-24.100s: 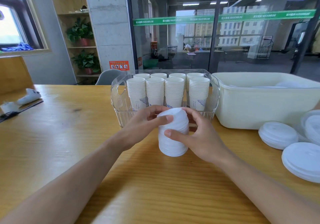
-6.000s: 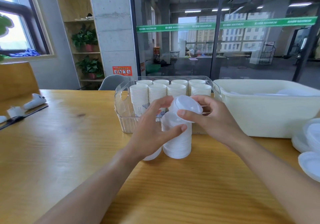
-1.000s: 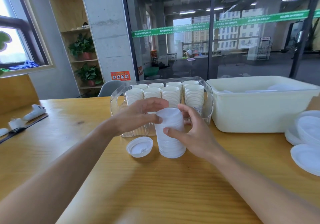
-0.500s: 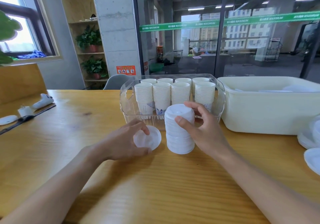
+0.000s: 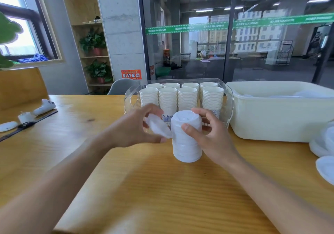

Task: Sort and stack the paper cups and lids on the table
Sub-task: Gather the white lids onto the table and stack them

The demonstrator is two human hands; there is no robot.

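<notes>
Wooden table (image 5: 54,143), concrete pillar (image 5: 121,29), plant shelves (image 5: 90,40), window (image 5: 16,34), glass partition (image 5: 235,34)

8 cup stacks (image 5: 187,98), 1 lid stack (image 5: 187,143), 2 bins (image 5: 271,123).

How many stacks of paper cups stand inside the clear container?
8. Front row, left to right. Back row. The clear container may hide more behind them.

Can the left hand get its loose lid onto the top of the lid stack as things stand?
Probably yes. The left hand holds the loose lid tilted right beside the lid stack. The right hand grips the stack's side, so its top looks uncovered.
</notes>
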